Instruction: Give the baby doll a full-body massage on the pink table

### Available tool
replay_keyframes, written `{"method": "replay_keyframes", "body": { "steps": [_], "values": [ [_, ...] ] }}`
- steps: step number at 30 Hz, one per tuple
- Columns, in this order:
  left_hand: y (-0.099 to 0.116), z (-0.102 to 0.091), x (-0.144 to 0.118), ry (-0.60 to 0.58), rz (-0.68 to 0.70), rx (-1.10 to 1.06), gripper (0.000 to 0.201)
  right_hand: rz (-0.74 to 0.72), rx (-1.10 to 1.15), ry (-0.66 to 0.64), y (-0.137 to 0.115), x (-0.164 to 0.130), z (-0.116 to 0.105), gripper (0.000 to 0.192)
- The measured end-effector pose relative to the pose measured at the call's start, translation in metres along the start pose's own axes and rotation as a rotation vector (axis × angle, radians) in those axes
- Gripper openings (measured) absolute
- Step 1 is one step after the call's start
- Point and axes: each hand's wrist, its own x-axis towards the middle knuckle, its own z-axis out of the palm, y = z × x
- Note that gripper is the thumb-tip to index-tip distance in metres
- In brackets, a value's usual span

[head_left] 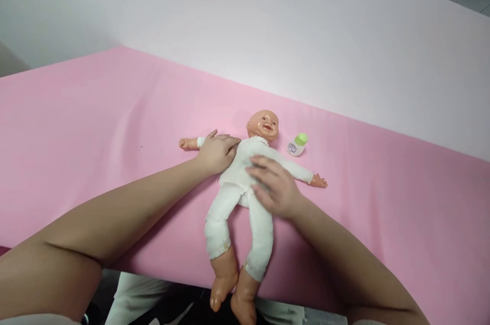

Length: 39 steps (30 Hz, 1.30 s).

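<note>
My left hand (216, 151) hid the doll's (245, 182) upper arm, and my right hand (273, 187) covered part of its belly; its feet hung past the counter's (95, 126) near edge. The doll lay face-up under both hands, which rested flat and open on it, gripping nothing. A small bottle (297, 144) with a green cap lay just right of its head, contents unclear.
</note>
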Motion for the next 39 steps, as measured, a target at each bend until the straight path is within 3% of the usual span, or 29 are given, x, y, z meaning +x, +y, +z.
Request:
{"method": "replay_keyframes", "body": {
  "steps": [3, 7, 12, 17, 22, 31, 35, 39],
  "values": [
    [0.006, 0.004, -0.001, 0.02, 0.041, -0.029, 0.046, -0.234, 0.082, -0.197, -0.028, 0.004, 0.003, 0.041],
    [0.011, 0.008, -0.002, 0.018, 0.094, -0.068, 0.047, -0.253, 0.041, -0.375, -0.039, 0.003, 0.009, 0.053],
    [0.006, 0.011, -0.002, 0.023, 0.107, -0.102, 0.045, -0.074, -0.051, -0.373, -0.025, -0.003, 0.016, 0.07],
    [0.005, 0.011, -0.001, 0.028, 0.118, -0.11, 0.045, 0.029, -0.075, -0.392, -0.011, 0.0, 0.012, 0.07],
    [0.006, 0.009, -0.003, 0.022, 0.123, -0.109, 0.046, 0.185, -0.1, -0.391, 0.021, 0.005, 0.001, 0.065],
    [0.005, 0.009, -0.003, 0.014, 0.136, -0.09, 0.047, 0.333, -0.038, -0.152, 0.063, -0.002, -0.005, 0.051],
    [0.004, 0.008, -0.004, 0.05, 0.163, -0.097, 0.046, 0.56, -0.167, -0.1, 0.067, -0.002, -0.007, 0.051],
    [0.012, 0.006, -0.01, 0.115, 0.244, -0.141, 0.04, 0.748, -0.349, -0.208, 0.064, 0.005, -0.01, 0.057]
  ]
}}
